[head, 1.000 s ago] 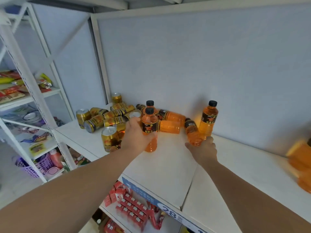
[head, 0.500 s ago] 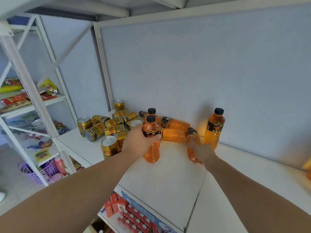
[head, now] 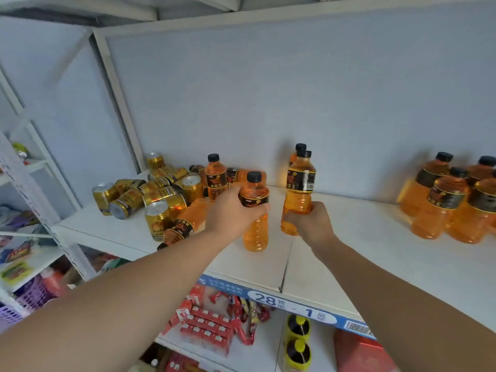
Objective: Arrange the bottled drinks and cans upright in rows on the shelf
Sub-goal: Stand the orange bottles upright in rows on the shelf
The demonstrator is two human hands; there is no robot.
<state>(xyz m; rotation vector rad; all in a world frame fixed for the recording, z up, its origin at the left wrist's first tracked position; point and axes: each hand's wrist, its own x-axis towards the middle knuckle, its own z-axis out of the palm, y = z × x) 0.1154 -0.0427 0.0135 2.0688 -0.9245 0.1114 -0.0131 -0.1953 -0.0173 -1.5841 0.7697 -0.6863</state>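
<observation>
My left hand (head: 228, 210) grips an upright orange drink bottle (head: 255, 226) with a black cap, near the middle of the white shelf (head: 349, 259). My right hand (head: 311, 220) holds a second orange bottle (head: 299, 191) by its lower half, upright, just to the right. Behind that one a third bottle's cap (head: 300, 147) shows. Left of my hands lie a toppled bottle (head: 182, 224), one standing bottle (head: 215, 175), and a heap of gold cans (head: 150, 191), some upright, most on their sides. A group of upright orange bottles (head: 451, 200) stands at the far right.
The grey back panel (head: 295, 89) closes the shelf behind. A blue price strip (head: 290, 302) runs along the front edge. Red packs (head: 206, 328) and yellow-capped bottles (head: 296, 339) fill the shelf below. A second white rack (head: 32, 189) with goods stands at the left.
My right hand has lifted the lying bottle upright and holds it. My left hand has carried its bottle to the right. The view has swung right, revealing the group of bottles.
</observation>
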